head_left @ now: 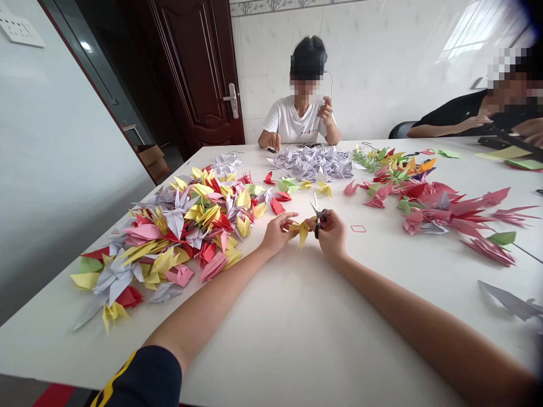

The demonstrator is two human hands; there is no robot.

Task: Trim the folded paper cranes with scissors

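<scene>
My left hand [278,230] pinches a folded yellow origami piece [301,230] above the white table [297,328]. My right hand [333,234] grips small black-handled scissors [318,213], blades pointing up, right beside the yellow piece. Both hands meet near the table's middle. A big heap of folded paper pieces [178,237] in yellow, red, pink and lilac lies left of my left hand.
A pile of white-lilac folds [314,161] lies far across, with pink and red folds [445,212] at right. A small red rubber band [358,229] lies by my right hand. One person sits opposite, another at far right. A dark door [199,73] stands behind.
</scene>
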